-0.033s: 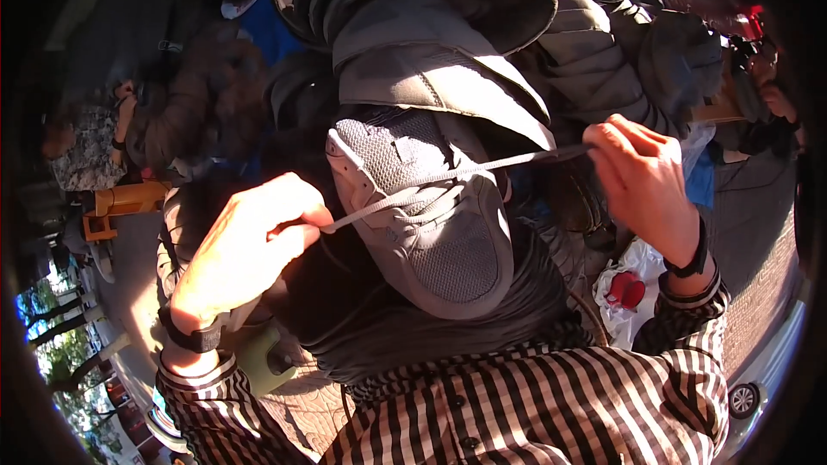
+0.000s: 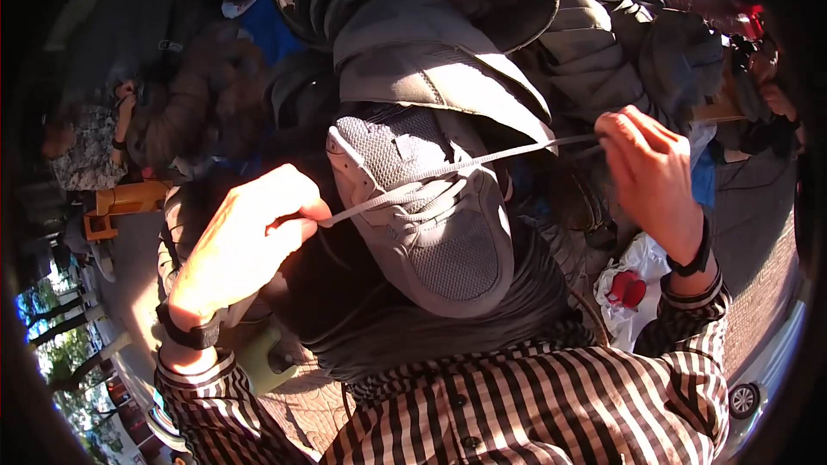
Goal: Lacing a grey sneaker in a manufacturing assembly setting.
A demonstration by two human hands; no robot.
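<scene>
yr l hand (image 2: 250,237) & r hand (image 2: 648,176) pinch the lace (image 2: 508,154) btwn fingers (image 2: 308,202), drawn straight over the grey shoe (image 2: 457,267), toe twd you; white plastic (image 2: 652,260) nr r hand.

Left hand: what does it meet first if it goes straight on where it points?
Most likely the left side of the gray shoe, aside from the lace the left hand pinches. Depth is unclear; it might pass above the shoe.

Grey mesh-toed shoe (image 2: 435,248), top up, pale lace (image 2: 517,151) stretched across
</scene>
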